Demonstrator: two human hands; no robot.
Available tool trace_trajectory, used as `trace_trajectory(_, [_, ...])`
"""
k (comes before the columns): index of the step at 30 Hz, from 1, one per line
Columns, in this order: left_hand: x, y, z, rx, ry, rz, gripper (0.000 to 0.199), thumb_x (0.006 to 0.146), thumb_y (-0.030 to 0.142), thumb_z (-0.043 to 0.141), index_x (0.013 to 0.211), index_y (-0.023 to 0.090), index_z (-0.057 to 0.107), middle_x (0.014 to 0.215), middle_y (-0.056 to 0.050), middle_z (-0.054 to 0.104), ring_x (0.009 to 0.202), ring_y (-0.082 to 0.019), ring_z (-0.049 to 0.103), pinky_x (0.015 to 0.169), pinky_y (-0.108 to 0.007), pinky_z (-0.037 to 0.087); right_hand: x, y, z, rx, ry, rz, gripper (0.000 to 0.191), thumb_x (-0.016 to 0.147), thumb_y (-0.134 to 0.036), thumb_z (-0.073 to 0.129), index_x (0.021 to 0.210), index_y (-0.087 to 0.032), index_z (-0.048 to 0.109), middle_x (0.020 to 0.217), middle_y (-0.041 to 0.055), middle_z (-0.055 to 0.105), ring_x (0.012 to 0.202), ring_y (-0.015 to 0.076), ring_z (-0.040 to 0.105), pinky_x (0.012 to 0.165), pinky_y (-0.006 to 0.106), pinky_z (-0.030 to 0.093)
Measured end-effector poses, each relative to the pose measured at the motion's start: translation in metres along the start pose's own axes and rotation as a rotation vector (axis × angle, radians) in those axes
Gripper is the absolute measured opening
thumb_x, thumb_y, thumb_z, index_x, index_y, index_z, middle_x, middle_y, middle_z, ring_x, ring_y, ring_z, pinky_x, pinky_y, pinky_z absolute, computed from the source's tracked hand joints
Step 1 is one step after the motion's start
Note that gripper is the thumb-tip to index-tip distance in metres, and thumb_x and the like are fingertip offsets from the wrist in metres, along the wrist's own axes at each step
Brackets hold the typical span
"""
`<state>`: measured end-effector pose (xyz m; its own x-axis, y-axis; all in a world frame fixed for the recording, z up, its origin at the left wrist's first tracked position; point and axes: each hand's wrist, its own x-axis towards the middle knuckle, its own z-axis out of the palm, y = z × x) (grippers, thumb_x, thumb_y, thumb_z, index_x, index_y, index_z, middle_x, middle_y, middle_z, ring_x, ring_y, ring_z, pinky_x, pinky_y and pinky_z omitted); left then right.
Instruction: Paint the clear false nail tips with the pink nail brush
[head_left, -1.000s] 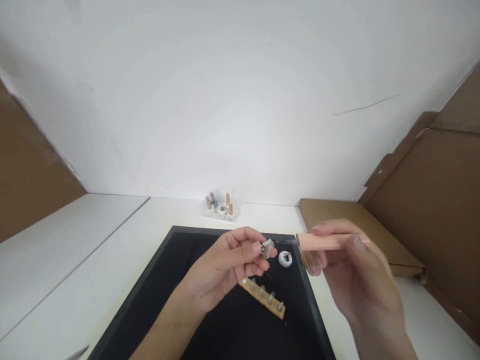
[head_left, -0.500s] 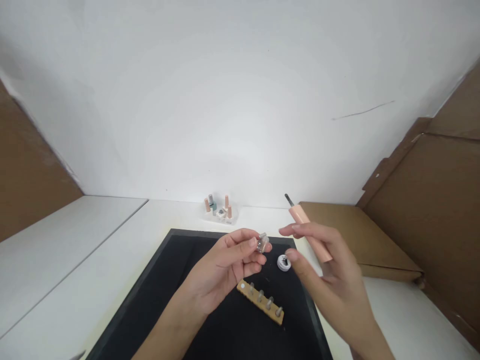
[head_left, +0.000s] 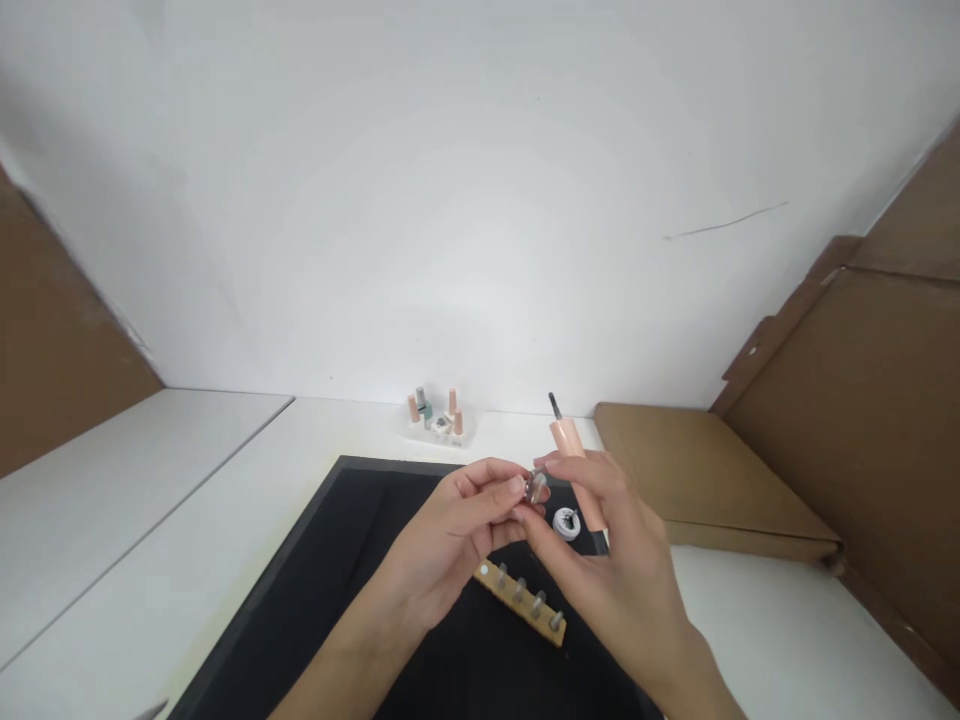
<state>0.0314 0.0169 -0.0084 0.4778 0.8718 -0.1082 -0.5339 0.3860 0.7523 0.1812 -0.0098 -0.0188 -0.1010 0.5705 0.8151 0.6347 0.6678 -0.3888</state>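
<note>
1. Head view, at centre: the left hand (head_left: 450, 530) pinches a small clear piece (head_left: 537, 487) between thumb and fingers, holding it up above a black mat (head_left: 315, 590). Its exact form is too small to make out.

2. Head view, right of centre: the right hand (head_left: 619, 545) keeps a pink-handled brush (head_left: 568, 437) tucked among its fingers, bristles up and away from the piece. Its thumb and index finger meet the clear piece from the other side; how firmly they press, one cannot tell.

3. Head view, the change: a second earlier the brush lay nearly level, its bristles at the piece. Since then it has swung upright and the right fingertips have closed in, so brushwork appears paused while both hands handle the piece.

4. Head view, just beyond the hands: a round white pot (head_left: 566, 524) with dark marks on its top sits on the mat. Nearer the person lies a tan strip (head_left: 527, 611) bearing four clear, upright pegs, unmoved.

5. Head view, background: small bottles with pink and grey caps stand in a clear tray (head_left: 469, 436) near the wall; a flat cardboard box (head_left: 705, 470) rests at right on the white tabletop (head_left: 187, 480).
</note>
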Motion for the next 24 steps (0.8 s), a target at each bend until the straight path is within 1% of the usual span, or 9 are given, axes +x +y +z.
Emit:
trace_trajectory(5, [0.001,-0.002,-0.001,0.000,0.015,0.002,0.021,0.067,0.024,0.091,0.074,0.012,0.075,0.073,-0.002,0.074,0.066,-0.011,0.065,0.069,-0.022,0.051,0.000,0.000,0.001,0.040,0.028,0.022,0.028,0.086,-0.012,0.063,0.106,-0.031,0.055,0.086,0.0004,0.069,0.086,0.0230,0.070,0.069,0.035,0.051])
trace_trajectory(7, [0.001,-0.002,-0.003,-0.004,0.030,0.002,0.021,0.068,0.023,0.091,0.074,0.012,0.075,0.073,-0.002,0.074,0.067,-0.011,0.066,0.070,-0.023,0.052,-0.001,0.000,0.002,0.072,0.040,0.057,0.028,0.085,-0.012,0.064,0.105,-0.031,0.056,0.088,-0.0002,0.070,0.086,0.0214,0.069,0.070,0.034,0.052])
trace_trajectory(10, [0.000,-0.002,-0.008,-0.015,0.058,0.006,0.020,0.069,0.022,0.091,0.076,0.013,0.074,0.076,-0.002,0.076,0.069,-0.011,0.068,0.073,-0.023,0.052,-0.002,-0.001,0.002,0.130,0.079,0.134,0.029,0.087,-0.016,0.066,0.108,-0.032,0.056,0.095,-0.0004,0.069,0.090,0.0182,0.068,0.076,0.031,0.054])
trace_trajectory(12, [-0.001,-0.003,-0.010,-0.020,0.069,0.004,0.020,0.068,0.021,0.091,0.077,0.014,0.074,0.079,-0.003,0.077,0.072,-0.011,0.070,0.074,-0.022,0.052,-0.002,-0.002,0.002,0.264,0.106,0.234,0.029,0.087,-0.018,0.068,0.109,-0.033,0.056,0.099,-0.0016,0.069,0.093,0.0160,0.066,0.081,0.030,0.053])
trace_trajectory(14, [-0.001,-0.005,-0.010,-0.022,0.067,-0.001,0.020,0.067,0.020,0.091,0.077,0.014,0.075,0.079,-0.003,0.078,0.073,-0.012,0.070,0.074,-0.022,0.052,0.000,-0.002,0.001,0.508,0.113,0.342,0.031,0.086,-0.018,0.071,0.107,-0.036,0.057,0.100,-0.0042,0.070,0.096,0.0139,0.064,0.086,0.029,0.050])
trace_trajectory(16, [0.000,-0.008,-0.008,-0.025,0.054,-0.008,0.021,0.066,0.019,0.092,0.075,0.013,0.075,0.077,-0.003,0.077,0.072,-0.012,0.069,0.075,-0.023,0.052,0.001,-0.001,0.002,0.731,0.098,0.405,0.036,0.083,-0.016,0.073,0.107,-0.038,0.058,0.100,-0.0067,0.071,0.098,0.0120,0.063,0.089,0.027,0.048])
trace_trajectory(17, [0.001,-0.010,-0.007,-0.028,0.048,-0.011,0.021,0.065,0.019,0.092,0.074,0.013,0.075,0.076,-0.003,0.077,0.073,-0.012,0.069,0.075,-0.023,0.052,0.001,-0.001,0.002,0.789,0.088,0.409,0.038,0.082,-0.014,0.073,0.107,-0.038,0.058,0.101,-0.0075,0.072,0.098,0.0114,0.062,0.090,0.026,0.047])
trace_trajectory(19, [0.002,-0.013,-0.005,-0.039,0.037,-0.017,0.022,0.062,0.017,0.094,0.073,0.014,0.074,0.076,-0.002,0.076,0.074,-0.012,0.069,0.077,-0.023,0.052,0.001,0.000,0.004,0.836,0.070,0.414,0.040,0.081,-0.012,0.074,0.106,-0.039,0.057,0.101,-0.0080,0.073,0.098,0.0112,0.061,0.090,0.026,0.047])
trace_trajectory(24, [0.005,-0.018,-0.001,-0.081,0.021,-0.036,0.026,0.059,0.015,0.095,0.073,0.014,0.073,0.077,-0.001,0.075,0.075,-0.011,0.067,0.079,-0.022,0.052,-0.001,0.002,0.006,0.887,0.045,0.451,0.040,0.081,-0.010,0.073,0.105,-0.037,0.058,0.100,-0.0063,0.073,0.094,0.0118,0.062,0.083,0.026,0.050])
